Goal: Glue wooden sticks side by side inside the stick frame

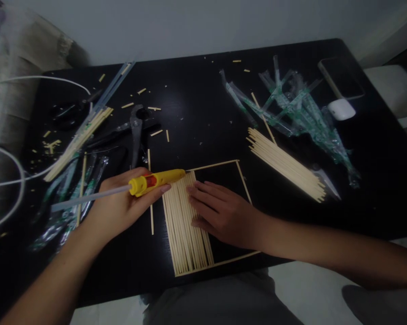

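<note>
My left hand (pixel 120 205) is closed around a yellow glue gun (pixel 156 180), its nozzle pointing right at the top of a panel of wooden sticks (pixel 185 228). A glue stick (pixel 88 197) juts out of the gun's rear to the left. The panel lies inside a square stick frame (pixel 244 180) near the front edge of the black table (pixel 196 113). My right hand (pixel 224 212) lies flat, fingers stretched out, pressing on the panel's right side.
A bundle of loose sticks (pixel 286 164) lies to the right, with torn clear wrappers (pixel 301 113) behind it. A phone (pixel 342 79) and white earbud case (pixel 341 109) sit far right. Pliers (pixel 136 131), more sticks (pixel 78 142) and white cable (pixel 7 180) lie left.
</note>
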Available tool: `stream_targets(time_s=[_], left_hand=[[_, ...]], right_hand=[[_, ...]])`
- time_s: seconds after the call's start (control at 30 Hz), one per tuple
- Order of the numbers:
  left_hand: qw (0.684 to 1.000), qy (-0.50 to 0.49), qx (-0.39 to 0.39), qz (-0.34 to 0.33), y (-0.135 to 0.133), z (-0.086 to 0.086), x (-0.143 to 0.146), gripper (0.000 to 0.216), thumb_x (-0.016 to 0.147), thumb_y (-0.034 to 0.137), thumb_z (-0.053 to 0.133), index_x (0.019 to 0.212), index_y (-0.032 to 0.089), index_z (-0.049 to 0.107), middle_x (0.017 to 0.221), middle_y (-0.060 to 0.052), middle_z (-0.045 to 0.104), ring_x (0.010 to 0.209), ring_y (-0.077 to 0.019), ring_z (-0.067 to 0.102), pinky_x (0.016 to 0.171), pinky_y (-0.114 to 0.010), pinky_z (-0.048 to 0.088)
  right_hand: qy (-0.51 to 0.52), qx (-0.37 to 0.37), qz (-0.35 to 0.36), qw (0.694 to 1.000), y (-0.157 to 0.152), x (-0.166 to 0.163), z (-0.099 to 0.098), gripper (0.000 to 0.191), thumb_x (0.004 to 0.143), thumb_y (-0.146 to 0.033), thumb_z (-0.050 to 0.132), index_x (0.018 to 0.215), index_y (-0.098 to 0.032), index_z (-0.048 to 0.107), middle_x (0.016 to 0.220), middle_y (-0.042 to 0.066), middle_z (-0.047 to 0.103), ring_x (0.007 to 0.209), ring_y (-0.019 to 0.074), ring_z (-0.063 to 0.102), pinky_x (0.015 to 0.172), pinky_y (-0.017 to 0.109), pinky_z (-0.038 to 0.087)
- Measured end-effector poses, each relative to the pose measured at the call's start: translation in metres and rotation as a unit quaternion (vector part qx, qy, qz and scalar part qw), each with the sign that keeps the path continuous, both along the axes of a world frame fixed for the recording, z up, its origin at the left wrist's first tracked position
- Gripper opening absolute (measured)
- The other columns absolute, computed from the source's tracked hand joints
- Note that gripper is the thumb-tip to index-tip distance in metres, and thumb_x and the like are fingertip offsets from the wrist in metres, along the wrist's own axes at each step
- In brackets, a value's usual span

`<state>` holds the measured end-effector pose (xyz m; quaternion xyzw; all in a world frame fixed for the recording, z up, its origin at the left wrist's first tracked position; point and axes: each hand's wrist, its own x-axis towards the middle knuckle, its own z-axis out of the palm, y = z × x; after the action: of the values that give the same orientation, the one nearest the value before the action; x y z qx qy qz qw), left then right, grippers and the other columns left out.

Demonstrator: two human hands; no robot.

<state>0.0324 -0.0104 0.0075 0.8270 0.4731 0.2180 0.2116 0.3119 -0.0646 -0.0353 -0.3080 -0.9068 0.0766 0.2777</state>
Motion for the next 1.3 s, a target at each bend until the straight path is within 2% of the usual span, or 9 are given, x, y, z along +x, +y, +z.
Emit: stream_targets(time_s=[0.17,0.3,0.43,0.63,0.77,0.87,1.03,1.13,1.3], left_hand=[[1.000,0.014,0.009,0.014,0.000,0.001,-0.012,0.040,0.106,0.062,0.062,0.083,0.030,0.068,0.078,0.002,0.072,0.062,-0.0180,0.070,0.053,-0.036,0.052],[0.999,-0.010,-0.011,0.029,0.000,-0.001,-0.006,0.041,0.106,0.061,0.064,0.081,0.029,0.067,0.073,0.002,0.069,0.059,-0.0178,0.066,0.049,-0.034,0.048],[0.999,-0.005,-0.035,0.020,0.001,-0.001,-0.001,0.046,0.106,0.063,0.062,0.078,0.026,0.067,0.080,0.000,0.072,0.063,-0.0189,0.069,0.050,-0.034,0.049],[0.999,0.011,-0.041,0.017,0.005,0.004,-0.025,0.039,0.102,0.068,0.065,0.091,0.033,0.079,0.085,0.001,0.080,0.069,-0.0240,0.076,0.060,-0.039,0.058],[0.998,0.007,-0.034,0.044,0.004,0.003,-0.034,0.038,0.101,0.070,0.066,0.095,0.035,0.078,0.087,0.002,0.080,0.068,-0.0227,0.074,0.061,-0.039,0.057],[0.995,-0.016,-0.013,0.101,-0.001,0.000,-0.027,0.037,0.102,0.068,0.066,0.095,0.032,0.073,0.089,0.000,0.075,0.070,-0.0219,0.071,0.061,-0.039,0.055],[0.997,-0.014,-0.004,0.077,-0.008,-0.006,-0.001,0.023,0.106,0.050,0.067,0.096,0.029,0.067,0.097,-0.001,0.067,0.085,-0.0212,0.068,0.075,-0.039,0.059],[0.994,-0.014,0.018,0.108,-0.011,-0.013,0.011,0.026,0.103,0.051,0.072,0.097,0.028,0.062,0.103,-0.003,0.065,0.090,-0.0222,0.068,0.073,-0.038,0.059],[0.996,0.007,0.035,0.081,-0.015,-0.024,0.014,0.036,0.099,0.055,0.079,0.101,0.026,0.058,0.111,-0.004,0.064,0.099,-0.0227,0.067,0.077,-0.035,0.059]], right_hand=[[-0.004,0.007,-0.004,1.000,0.000,-0.001,0.002,0.033,0.116,-0.028,0.058,0.125,-0.003,0.077,0.140,0.020,0.079,0.134,0.0296,0.076,0.119,0.045,0.063],[-0.007,-0.008,0.000,1.000,-0.001,0.001,0.000,0.032,0.114,-0.027,0.062,0.127,-0.002,0.076,0.142,0.022,0.077,0.138,0.0307,0.074,0.122,0.047,0.061],[-0.018,-0.024,0.004,1.000,-0.002,0.002,-0.002,0.032,0.114,-0.029,0.062,0.133,-0.006,0.075,0.147,0.022,0.075,0.143,0.0305,0.070,0.122,0.050,0.060],[-0.011,-0.012,-0.002,1.000,-0.001,0.001,-0.002,0.033,0.116,-0.030,0.059,0.131,-0.005,0.076,0.145,0.020,0.077,0.139,0.0301,0.073,0.122,0.048,0.061],[-0.009,-0.024,0.008,1.000,-0.001,0.002,-0.001,0.034,0.114,-0.029,0.063,0.133,-0.003,0.075,0.145,0.023,0.076,0.142,0.0308,0.071,0.123,0.049,0.059],[-0.005,-0.033,0.008,0.999,-0.001,0.003,-0.002,0.034,0.113,-0.028,0.065,0.132,-0.002,0.074,0.145,0.024,0.075,0.143,0.0322,0.070,0.124,0.049,0.059],[-0.006,-0.047,0.011,0.999,-0.001,0.003,-0.002,0.033,0.112,-0.027,0.066,0.136,-0.006,0.074,0.147,0.022,0.075,0.146,0.0323,0.068,0.124,0.052,0.059],[-0.006,-0.040,0.005,0.999,-0.001,0.003,0.000,0.031,0.114,-0.029,0.062,0.133,-0.008,0.076,0.144,0.019,0.077,0.143,0.0312,0.070,0.123,0.050,0.060],[-0.009,-0.053,0.012,0.998,0.000,0.003,0.001,0.032,0.112,-0.027,0.065,0.135,-0.006,0.075,0.145,0.021,0.076,0.143,0.0323,0.070,0.123,0.052,0.060]])
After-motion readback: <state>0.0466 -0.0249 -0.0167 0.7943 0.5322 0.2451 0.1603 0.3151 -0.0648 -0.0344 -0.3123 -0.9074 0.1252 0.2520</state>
